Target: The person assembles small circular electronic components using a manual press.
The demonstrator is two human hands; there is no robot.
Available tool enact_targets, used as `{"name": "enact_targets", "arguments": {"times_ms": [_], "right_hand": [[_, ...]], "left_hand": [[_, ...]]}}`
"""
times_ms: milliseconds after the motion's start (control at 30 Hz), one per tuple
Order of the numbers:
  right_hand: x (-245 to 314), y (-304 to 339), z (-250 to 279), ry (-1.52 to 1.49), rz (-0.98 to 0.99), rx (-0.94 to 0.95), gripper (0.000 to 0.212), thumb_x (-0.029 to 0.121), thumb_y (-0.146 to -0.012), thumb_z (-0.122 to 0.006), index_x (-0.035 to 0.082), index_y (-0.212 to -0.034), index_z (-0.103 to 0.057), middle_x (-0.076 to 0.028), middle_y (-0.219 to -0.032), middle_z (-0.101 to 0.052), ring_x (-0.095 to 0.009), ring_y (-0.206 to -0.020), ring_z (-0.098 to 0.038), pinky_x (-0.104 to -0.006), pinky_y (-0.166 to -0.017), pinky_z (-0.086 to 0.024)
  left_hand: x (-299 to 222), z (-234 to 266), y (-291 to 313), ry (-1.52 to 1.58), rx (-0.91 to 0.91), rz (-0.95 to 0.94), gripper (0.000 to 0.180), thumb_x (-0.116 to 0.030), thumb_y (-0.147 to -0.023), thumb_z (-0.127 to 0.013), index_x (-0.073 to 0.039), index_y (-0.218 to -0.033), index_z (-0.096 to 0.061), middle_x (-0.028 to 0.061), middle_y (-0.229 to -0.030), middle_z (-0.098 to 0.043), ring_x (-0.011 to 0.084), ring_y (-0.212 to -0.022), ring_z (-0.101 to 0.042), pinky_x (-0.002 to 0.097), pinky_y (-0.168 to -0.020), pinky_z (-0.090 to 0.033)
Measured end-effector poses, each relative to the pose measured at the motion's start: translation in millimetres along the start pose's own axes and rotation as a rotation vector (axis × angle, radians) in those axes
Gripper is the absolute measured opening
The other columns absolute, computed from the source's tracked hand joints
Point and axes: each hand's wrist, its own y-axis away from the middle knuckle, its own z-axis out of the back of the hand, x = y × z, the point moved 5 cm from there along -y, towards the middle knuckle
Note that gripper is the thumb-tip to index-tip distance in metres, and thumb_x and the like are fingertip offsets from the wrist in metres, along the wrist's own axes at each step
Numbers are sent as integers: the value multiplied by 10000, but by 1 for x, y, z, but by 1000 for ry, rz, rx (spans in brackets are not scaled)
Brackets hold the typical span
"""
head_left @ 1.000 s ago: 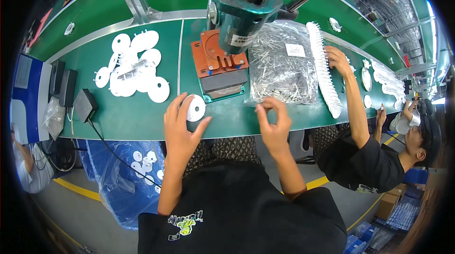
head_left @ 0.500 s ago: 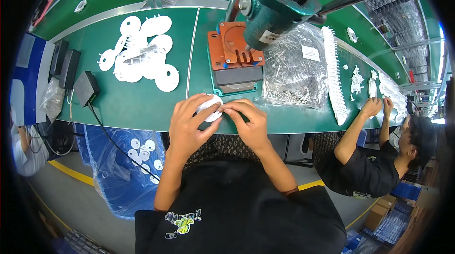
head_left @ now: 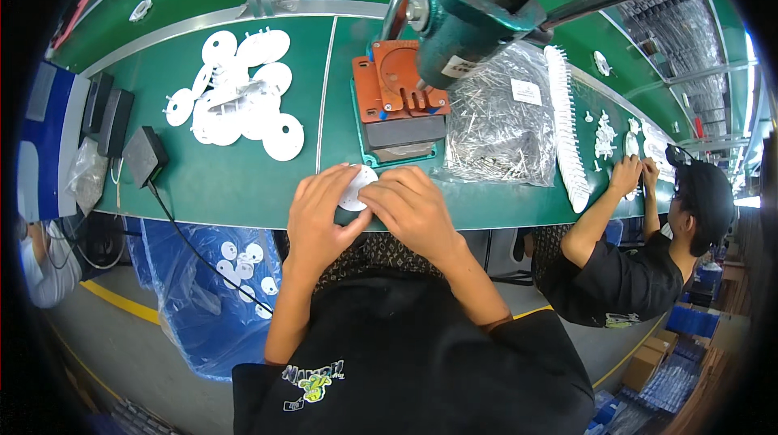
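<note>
Head view: left hand [head_left: 324,216] and right hand [head_left: 409,208] joined at green bench [head_left: 235,180] edge, fingers of both pinching white disc [head_left: 356,188] (below orange press fixture [head_left: 397,98]), hands closer together than a second earlier.

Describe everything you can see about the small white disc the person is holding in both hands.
The small white round disc looks like thin, flat plastic with a smooth, matte face. Only part of it shows; the fingers hide the rest. It sits at the near edge of the green work table, just in front of the orange press fixture. The left hand cups it from the left, and the right hand pinches it from the right.
</note>
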Motion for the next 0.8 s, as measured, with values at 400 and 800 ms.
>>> {"name": "enact_targets", "arguments": {"times_ms": [400,800], "right_hand": [[-41,71,34,-113,-578,-402,243,50,-802,-721,5,-1037,-677,-119,-914,-675,-308,-842,-634,-387,-785,-499],[-34,39,48,7,-383,-351,216,4,-767,-730,17,-979,-691,-111,-864,-682,-283,-816,-641,-378,-738,-501]], "left_hand": [[-58,11,-45,-67,-178,-459,308,-59,-755,-743,3,-1054,-701,92,-1075,-707,291,-1063,-649,430,-892,-508],[-44,-21,-104,-81,-80,-244,590,-237,-781,-795,-13,-1275,-564,159,-1320,-560,394,-1362,-405,548,-1137,-308]]}}
